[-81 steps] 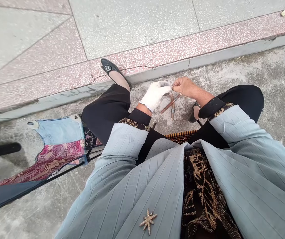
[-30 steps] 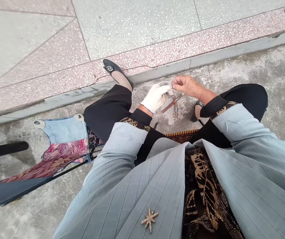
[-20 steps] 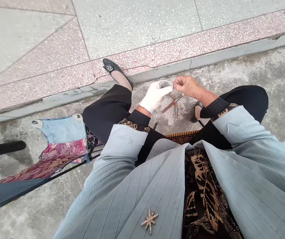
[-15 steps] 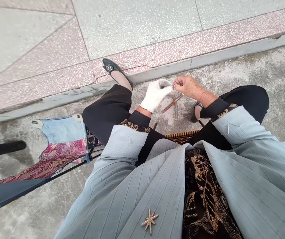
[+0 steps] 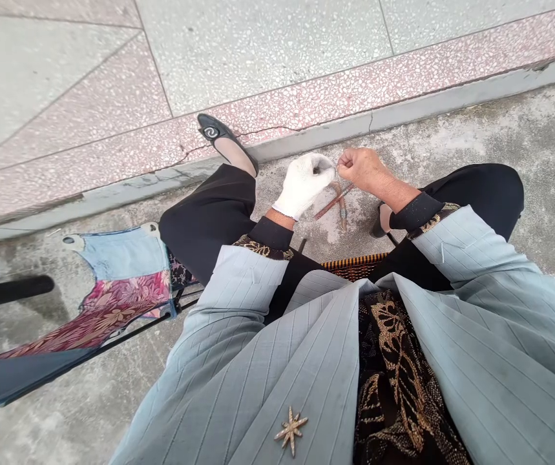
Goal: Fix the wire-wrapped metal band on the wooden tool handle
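Observation:
My left hand (image 5: pixel 302 186) wears a white glove, its fingers curled around a thin pale strand (image 5: pixel 337 175). My right hand (image 5: pixel 362 170) is bare, and its fingertips pinch the same strand close to the glove. Just below both hands, two slim reddish-brown needles (image 5: pixel 331 204) cross in a V, and one carries a metal collar. They look like knitting needles. Whether they lie on the concrete or hang from the strand, I cannot tell.
My black trousers (image 5: pixel 204 226) and black flat shoe (image 5: pixel 216 132) lie to the left, below a kerb (image 5: pixel 306 145) and terrazzo paving. A patchwork folding seat (image 5: pixel 122 278) stands at left. A woven orange-and-black edge (image 5: pixel 355 268) shows between my pale pinstriped sleeves.
Both hands stay close to where they were. The gloved fingers curl slightly tighter, and the view shifts only a little.

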Demonstrator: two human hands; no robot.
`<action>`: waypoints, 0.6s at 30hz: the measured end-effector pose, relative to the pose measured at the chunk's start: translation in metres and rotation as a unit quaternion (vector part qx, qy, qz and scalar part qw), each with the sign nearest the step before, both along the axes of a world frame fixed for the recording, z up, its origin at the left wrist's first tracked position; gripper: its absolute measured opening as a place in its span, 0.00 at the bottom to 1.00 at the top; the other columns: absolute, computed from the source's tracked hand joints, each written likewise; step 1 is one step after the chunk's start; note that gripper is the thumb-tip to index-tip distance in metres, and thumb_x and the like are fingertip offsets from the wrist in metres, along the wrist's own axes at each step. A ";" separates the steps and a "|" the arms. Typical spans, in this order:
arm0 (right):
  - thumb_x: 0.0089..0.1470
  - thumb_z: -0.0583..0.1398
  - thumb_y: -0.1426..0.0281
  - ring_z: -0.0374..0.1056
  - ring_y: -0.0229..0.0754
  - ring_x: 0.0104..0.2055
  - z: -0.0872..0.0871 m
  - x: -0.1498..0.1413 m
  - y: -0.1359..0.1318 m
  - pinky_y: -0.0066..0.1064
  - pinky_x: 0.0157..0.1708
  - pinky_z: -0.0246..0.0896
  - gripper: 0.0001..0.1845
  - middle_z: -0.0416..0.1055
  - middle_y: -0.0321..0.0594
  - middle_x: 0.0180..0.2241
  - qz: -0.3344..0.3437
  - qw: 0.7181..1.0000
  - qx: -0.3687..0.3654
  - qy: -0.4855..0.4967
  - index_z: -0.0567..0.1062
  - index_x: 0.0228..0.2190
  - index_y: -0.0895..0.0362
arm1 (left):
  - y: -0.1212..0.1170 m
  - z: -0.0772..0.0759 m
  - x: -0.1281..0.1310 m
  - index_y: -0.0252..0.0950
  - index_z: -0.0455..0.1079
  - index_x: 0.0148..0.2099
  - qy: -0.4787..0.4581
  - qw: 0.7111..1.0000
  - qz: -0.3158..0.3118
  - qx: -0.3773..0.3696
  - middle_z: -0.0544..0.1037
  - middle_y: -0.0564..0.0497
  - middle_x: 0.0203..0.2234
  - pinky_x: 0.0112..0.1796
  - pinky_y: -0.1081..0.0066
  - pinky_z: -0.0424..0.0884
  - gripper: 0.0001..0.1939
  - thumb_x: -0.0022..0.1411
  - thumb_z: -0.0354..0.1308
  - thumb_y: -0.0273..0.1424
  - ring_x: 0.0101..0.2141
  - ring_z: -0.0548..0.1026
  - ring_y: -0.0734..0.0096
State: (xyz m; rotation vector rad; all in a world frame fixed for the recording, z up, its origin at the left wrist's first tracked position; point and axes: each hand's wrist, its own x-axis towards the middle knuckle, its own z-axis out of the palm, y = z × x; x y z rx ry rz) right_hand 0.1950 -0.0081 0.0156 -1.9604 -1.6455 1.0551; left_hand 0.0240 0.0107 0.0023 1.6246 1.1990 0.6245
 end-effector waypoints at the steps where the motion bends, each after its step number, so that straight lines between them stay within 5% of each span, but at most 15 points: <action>1: 0.48 0.61 0.78 0.63 0.41 0.32 -0.002 -0.001 0.000 0.34 0.36 0.56 0.06 0.69 0.38 0.24 -0.006 1.000 0.002 -0.005 0.73 0.23 0.57 | -0.001 0.001 0.001 0.36 0.76 0.35 0.004 1.000 0.002 0.004 0.80 0.48 0.34 0.49 0.62 0.70 0.05 0.52 0.63 0.28 0.41 0.75 0.60; 13: 0.48 0.61 0.78 0.61 0.41 0.29 -0.005 -0.005 -0.001 0.34 0.34 0.56 0.08 0.67 0.40 0.22 -0.013 0.999 -0.008 -0.036 0.71 0.21 0.57 | 0.000 -0.014 0.007 0.37 0.75 0.32 0.034 0.999 0.006 0.015 0.79 0.47 0.32 0.54 0.58 0.67 0.03 0.52 0.61 0.27 0.43 0.74 0.54; 18: 0.48 0.60 0.78 0.54 0.36 0.27 0.000 -0.002 0.000 0.33 0.31 0.50 0.13 0.56 0.33 0.18 -0.012 0.999 -0.047 0.009 0.65 0.17 0.56 | 0.001 -0.012 0.004 0.36 0.76 0.32 0.023 1.000 -0.005 0.011 0.77 0.49 0.29 0.50 0.60 0.68 0.02 0.53 0.62 0.27 0.40 0.74 0.59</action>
